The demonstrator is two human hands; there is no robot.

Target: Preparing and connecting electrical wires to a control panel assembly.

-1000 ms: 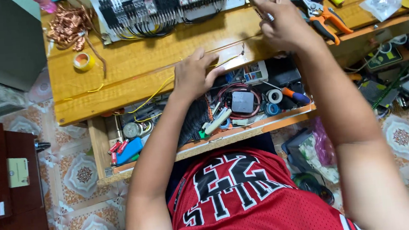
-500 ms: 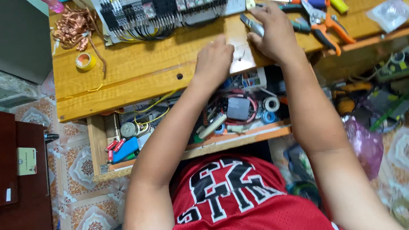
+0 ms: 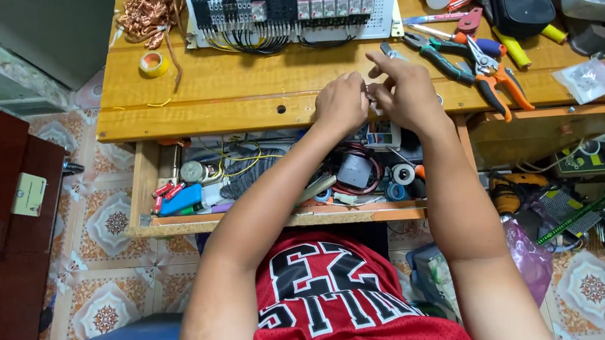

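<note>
At the front edge of the bench [image 3: 224,90], both hands are meeting. The left hand [image 3: 340,102] is curling shut and the right hand [image 3: 406,91] is pinching beside it, together gripping a small part [image 3: 368,94] too hidden to identify. Behind them on the bench, a panel [image 3: 290,9] is lying; to their right, pliers [image 3: 493,76] are resting.

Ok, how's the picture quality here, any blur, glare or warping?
Head view: lit evenly with soft shadows; the wooden desk shows a mild sheen, no harsh glare. Left hand and right hand look fairly sharp. Wide-lens warping bends the desk edge, and the corners go soft.
</note>
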